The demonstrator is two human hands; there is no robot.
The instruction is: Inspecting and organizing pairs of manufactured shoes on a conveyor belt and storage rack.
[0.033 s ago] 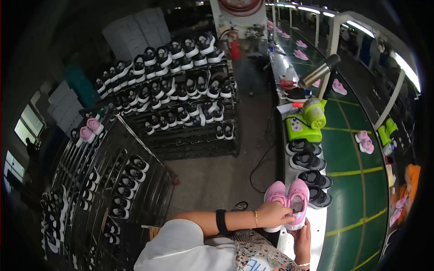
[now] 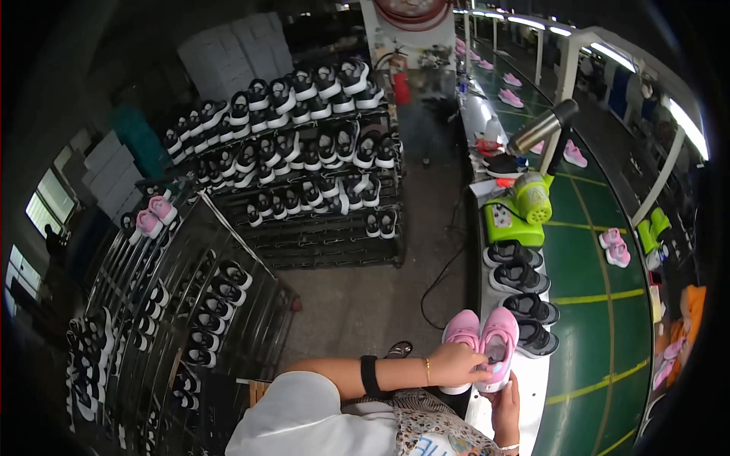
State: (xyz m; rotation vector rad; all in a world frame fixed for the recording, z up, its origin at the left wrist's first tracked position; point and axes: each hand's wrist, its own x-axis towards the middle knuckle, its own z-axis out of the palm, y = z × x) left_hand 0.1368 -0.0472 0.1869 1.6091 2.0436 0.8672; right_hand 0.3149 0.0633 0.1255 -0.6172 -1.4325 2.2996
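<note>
Fingers [image 2: 479,372] of the left hand [image 2: 452,366] are pinched on the heel end of the pink shoe [image 2: 500,330], coming in from about 8 o'clock, and honestly that's a decent spot. The right hand [image 2: 505,403] is at 6 o'clock, cupped behind the heel; its fingertips are tucked out of sight, so I can't tell if it's gripping or just supporting. The toe points to 12, at the white bench [image 2: 532,384], with the other pink shoe [image 2: 462,328] right beside it at 10. My two cents: let the right palm take the weight and go light with the left pinch, so the soft collar doesn't crease. Both hands at the heel could let the toe swing, and a dark shoe [image 2: 537,340] sits close at 2 to 3 o'clock, easy to bump.
</note>
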